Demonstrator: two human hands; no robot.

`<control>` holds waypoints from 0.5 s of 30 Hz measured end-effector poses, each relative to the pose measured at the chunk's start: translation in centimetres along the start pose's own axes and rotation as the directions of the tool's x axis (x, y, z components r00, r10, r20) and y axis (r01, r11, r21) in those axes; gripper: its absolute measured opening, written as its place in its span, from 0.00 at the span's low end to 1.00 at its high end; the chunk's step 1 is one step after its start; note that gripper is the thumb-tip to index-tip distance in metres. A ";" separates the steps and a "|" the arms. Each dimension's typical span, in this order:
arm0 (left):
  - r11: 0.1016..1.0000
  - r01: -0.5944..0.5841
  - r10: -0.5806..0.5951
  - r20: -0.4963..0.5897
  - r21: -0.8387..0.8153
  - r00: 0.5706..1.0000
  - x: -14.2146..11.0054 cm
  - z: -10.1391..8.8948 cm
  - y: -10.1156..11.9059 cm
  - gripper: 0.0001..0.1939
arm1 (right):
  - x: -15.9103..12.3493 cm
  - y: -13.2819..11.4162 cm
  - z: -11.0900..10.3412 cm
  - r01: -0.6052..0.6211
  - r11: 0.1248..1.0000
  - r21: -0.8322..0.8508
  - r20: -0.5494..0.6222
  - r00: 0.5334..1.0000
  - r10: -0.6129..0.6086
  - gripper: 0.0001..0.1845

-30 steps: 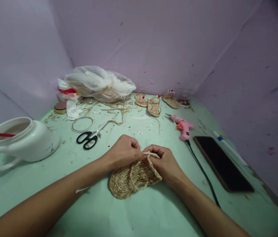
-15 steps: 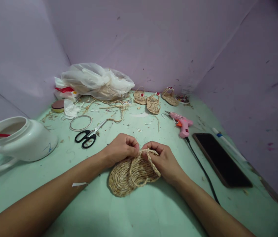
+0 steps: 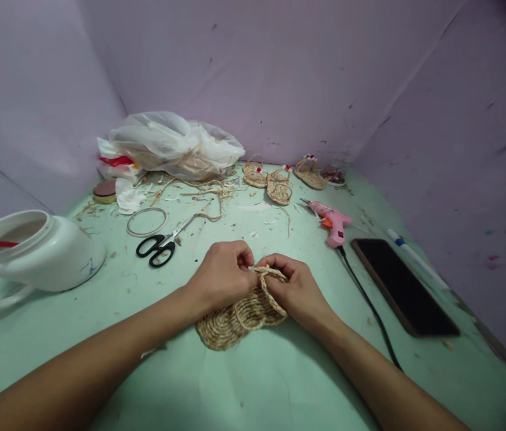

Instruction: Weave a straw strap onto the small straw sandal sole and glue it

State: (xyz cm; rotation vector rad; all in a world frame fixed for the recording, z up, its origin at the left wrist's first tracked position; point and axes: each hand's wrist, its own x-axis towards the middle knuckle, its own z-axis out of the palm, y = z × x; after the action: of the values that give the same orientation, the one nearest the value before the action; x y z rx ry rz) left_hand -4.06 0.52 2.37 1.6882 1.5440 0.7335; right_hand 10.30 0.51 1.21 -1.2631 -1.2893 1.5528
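A woven straw sandal (image 3: 219, 329) with a braided strap (image 3: 273, 296) lies tilted on the green table, sole facing up toward me. Fingers of my right hand (image 3: 295, 293) are closed around the strap's upper end at the toe side. Pressed in from the left, my left hand (image 3: 226, 272) pinches at the same spot on the strap, its fingertips partly hidden. Both hands nearly meet there, and my left hand covers part of the sole.
A white pot (image 3: 64, 251) stands at left, near black-handled scissors (image 3: 162, 246) and a metal ring (image 3: 146, 222). Behind lie a plastic bag (image 3: 176, 143) and small straw sandals (image 3: 279, 187). On the right are a pink glue gun (image 3: 334, 221), its cord, a phone (image 3: 405, 287) and a pen (image 3: 417, 257).
My left hand has turned and shifted slightly right, covering more of the sandal. The sandal has moved up a little; my right hand keeps its grip on the strap.
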 end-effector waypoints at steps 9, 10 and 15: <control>0.992 -0.024 0.019 0.036 0.125 0.999 -0.2 0.2 0.4 0.05 | 0.1 0.7 -0.2 0.051 0.998 0.021 0.023 0.998 -0.052 0.08; 0.999 0.011 -0.016 0.083 0.052 0.996 0.1 0.0 0.4 0.05 | 0.1 0.7 -0.2 0.040 0.999 0.022 0.026 0.999 -0.041 0.07; 0.855 0.326 -0.157 0.399 -0.403 0.904 1.2 -1.1 -0.2 0.11 | 0.3 0.6 -0.5 -0.009 0.999 0.040 0.030 1.000 0.008 0.08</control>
State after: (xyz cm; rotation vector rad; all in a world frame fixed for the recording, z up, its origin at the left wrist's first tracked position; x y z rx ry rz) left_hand -4.91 1.84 2.77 1.1604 1.1828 0.5663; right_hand 10.71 0.76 0.55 -1.2259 -1.2671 1.6016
